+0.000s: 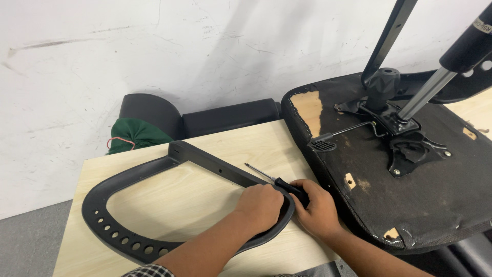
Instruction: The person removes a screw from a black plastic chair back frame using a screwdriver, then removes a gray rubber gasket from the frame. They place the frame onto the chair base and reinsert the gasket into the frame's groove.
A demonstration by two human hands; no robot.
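Observation:
A black plastic chair armrest loop [115, 233] lies flat on the light wooden table [225, 143]. My left hand [261, 205] presses down on its right end, fingers curled over the frame. Just to the right, my right hand [318, 208] grips the black handle of a screwdriver [274, 180], whose thin shaft points up and left across the armrest's straight bar. An upturned office chair seat [410, 205] with a worn black underside lies right beside my right hand.
The seat's metal mechanism [397, 125], lever and gas cylinder [435, 84] rise at the upper right. A black sofa [225, 117] with a green cloth bundle [136, 134] stands behind the table against a white wall. Grey floor shows at the left.

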